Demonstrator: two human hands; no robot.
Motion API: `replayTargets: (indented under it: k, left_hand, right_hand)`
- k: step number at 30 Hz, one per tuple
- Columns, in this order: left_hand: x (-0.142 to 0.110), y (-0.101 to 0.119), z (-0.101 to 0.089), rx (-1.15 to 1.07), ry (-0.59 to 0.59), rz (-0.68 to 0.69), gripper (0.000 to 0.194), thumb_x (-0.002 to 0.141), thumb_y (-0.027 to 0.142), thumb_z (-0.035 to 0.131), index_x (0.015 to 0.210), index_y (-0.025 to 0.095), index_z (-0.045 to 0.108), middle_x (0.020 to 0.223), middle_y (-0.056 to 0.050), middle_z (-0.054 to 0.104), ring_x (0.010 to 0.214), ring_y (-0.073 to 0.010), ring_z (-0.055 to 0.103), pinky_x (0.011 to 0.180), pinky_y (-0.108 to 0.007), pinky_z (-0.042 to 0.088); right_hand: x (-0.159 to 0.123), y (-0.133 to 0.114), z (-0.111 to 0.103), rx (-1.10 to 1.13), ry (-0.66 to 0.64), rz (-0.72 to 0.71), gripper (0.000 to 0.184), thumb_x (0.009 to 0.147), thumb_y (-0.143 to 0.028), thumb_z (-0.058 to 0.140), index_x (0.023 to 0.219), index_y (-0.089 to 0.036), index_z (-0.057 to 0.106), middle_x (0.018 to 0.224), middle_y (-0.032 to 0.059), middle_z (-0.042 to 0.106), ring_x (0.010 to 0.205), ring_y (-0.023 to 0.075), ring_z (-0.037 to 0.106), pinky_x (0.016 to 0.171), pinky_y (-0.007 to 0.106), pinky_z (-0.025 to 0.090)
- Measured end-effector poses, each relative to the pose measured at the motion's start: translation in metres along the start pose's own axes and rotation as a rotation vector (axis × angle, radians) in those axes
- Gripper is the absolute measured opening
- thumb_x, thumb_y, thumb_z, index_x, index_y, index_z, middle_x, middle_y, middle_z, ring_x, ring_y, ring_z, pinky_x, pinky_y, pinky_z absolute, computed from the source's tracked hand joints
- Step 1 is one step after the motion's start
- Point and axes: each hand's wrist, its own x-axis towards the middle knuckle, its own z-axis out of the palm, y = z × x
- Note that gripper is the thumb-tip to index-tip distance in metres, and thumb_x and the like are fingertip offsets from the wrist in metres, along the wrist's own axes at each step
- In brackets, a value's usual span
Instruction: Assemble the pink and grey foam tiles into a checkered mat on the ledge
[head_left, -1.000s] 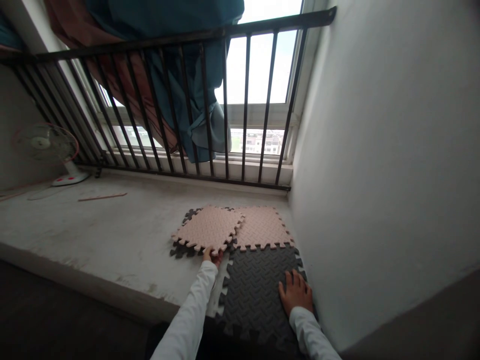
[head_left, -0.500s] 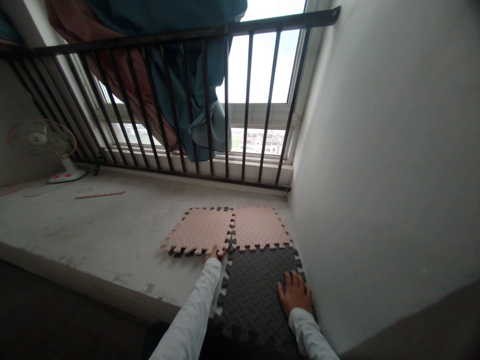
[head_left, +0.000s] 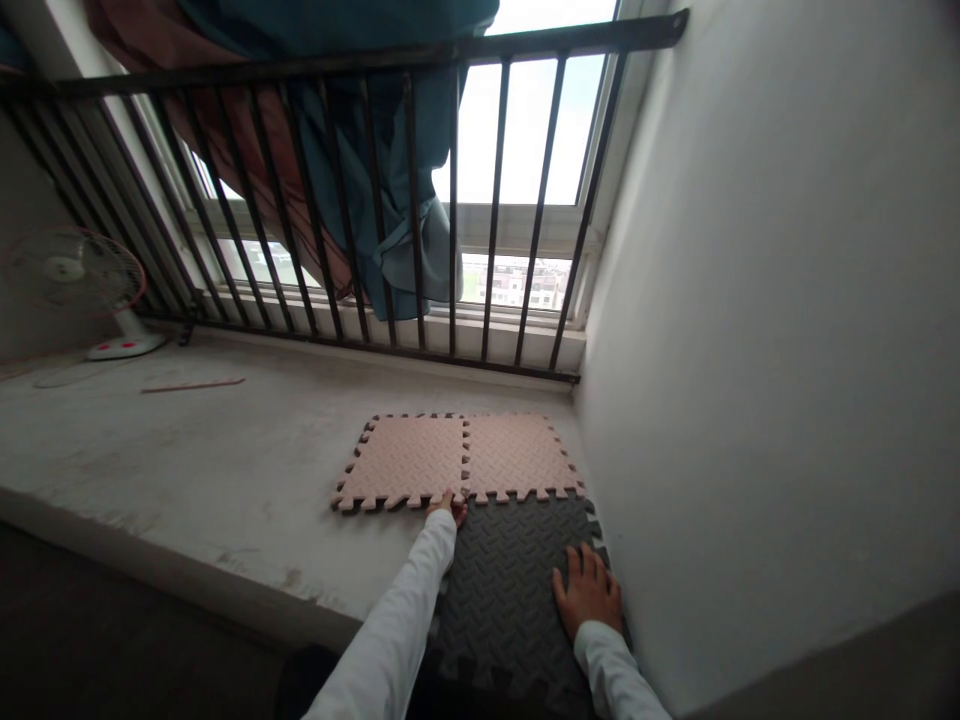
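My left hand pinches the near right corner of a pink foam mat tile with jigsaw edges. Dark teeth show along that tile's rim, as if another layer lies beneath it. Its right side meets a second pink foam tile, though I cannot tell whether their teeth are locked. Closer to me lies a dark grey foam tile with a ridged pattern, bordering the second pink one. On its right part my right hand rests flat, fingers spread.
A concrete ledge bears the tiles and drops off at its front edge. Along the back runs a black metal railing before curtains and a window. A fan and a thin strip are at left; a white wall rises at right.
My left hand has shifted right with the left pink tile, narrowing the gap to the right pink tile. My right hand stays on the dark tile.
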Motion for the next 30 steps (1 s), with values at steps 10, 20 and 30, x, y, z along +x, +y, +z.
replayTargets:
  k: [10,20,30]
  left_hand:
    - [0.004,0.005,-0.012,0.084,0.021,-0.098,0.023,0.070,0.022,0.053,0.050,0.016,0.044,0.029,0.005,0.039,0.026,-0.0102,0.040,0.029,-0.019,0.033]
    - [0.002,0.013,0.006,-0.203,0.030,-0.097,0.025,0.072,0.028,0.053,0.052,0.016,0.044,0.037,0.006,0.042,0.032,-0.0050,0.042,0.033,-0.015,0.035]
    - [-0.007,0.056,0.020,-0.307,-0.083,-0.119,0.020,0.073,0.018,0.050,0.055,0.017,0.041,0.043,0.002,0.046,0.038,-0.0104,0.047,0.038,-0.022,0.041]
  right_hand:
    - [0.002,0.000,0.001,0.015,0.002,0.000,0.045,0.076,-0.039,0.036,0.115,-0.021,0.047,0.125,0.0079,0.042,0.113,0.0222,0.034,0.089,0.038,0.025]
    - [0.000,-0.001,0.000,0.020,0.013,0.001,0.044,0.076,-0.038,0.036,0.114,-0.021,0.048,0.125,0.0084,0.042,0.113,0.0228,0.035,0.089,0.039,0.026]
    - [0.003,0.000,0.004,0.038,-0.005,-0.001,0.045,0.076,-0.038,0.037,0.115,-0.020,0.047,0.125,0.0090,0.042,0.114,0.0226,0.034,0.090,0.039,0.025]
